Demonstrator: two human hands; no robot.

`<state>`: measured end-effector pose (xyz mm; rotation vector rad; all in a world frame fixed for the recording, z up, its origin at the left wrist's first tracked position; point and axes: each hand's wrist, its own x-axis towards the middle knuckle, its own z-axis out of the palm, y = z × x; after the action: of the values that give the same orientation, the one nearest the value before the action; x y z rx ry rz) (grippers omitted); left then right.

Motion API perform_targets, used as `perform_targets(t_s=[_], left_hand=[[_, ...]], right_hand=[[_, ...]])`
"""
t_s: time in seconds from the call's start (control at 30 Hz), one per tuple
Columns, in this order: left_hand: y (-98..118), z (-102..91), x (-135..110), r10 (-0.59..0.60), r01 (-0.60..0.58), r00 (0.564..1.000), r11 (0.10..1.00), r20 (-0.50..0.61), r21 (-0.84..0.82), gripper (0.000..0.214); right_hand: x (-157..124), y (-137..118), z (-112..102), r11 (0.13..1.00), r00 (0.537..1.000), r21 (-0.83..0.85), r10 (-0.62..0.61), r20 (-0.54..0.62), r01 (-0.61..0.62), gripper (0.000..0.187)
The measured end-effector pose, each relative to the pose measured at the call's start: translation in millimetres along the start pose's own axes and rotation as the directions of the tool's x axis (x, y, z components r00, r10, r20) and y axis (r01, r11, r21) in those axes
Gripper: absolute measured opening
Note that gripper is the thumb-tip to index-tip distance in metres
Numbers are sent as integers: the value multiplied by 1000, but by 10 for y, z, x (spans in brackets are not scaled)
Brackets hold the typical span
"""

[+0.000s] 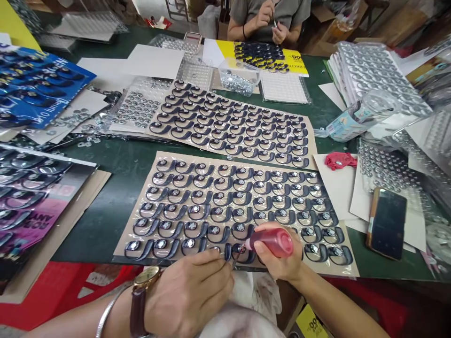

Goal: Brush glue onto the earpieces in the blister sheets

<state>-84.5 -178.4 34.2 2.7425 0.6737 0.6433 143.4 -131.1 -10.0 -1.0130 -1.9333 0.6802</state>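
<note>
A brown card sheet (121,244) lies at the table's front edge under clear film. Rows of dark curved pieces (207,230), each with a shiny round centre, cover it. My right hand (282,258) is wrapped round a red squeeze bottle (273,241), tilted with its nozzle down at a piece in the front row. Just left of the nozzle is my left hand (192,288), closed, its fingers pressed together at the sheet's front edge. Its fingertips are partly hidden, so what they pinch cannot be made out. A watch (146,277) is on the left wrist.
Behind lies a second sheet (232,119) of similar pieces. On the right are a phone (386,223), a red cloth (340,161) and a clear tub (366,112) on its side. A plastic box (239,82) holds small metal parts. Across the table, a co-worker's hands (271,23) hold a thin tool.
</note>
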Motion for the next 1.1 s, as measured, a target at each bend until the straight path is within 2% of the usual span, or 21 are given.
perform_targets(t_s=[0.23,0.7,1.1], left_hand=[[-17,-21,3,5,-5,1000,1000,18,6,40],[-27,-54,45,-13,13,1000,1000,-1,-16,43],[-48,-55,28,-22,23,1000,999,5,-31,43]], right_hand=[[23,-7,8,1000,999,17,-6,-38,6,13],[-67,44,2,994,995,75,85,-49,-81,15],[8,19,0,994,995,95,61,-79,-54,10]])
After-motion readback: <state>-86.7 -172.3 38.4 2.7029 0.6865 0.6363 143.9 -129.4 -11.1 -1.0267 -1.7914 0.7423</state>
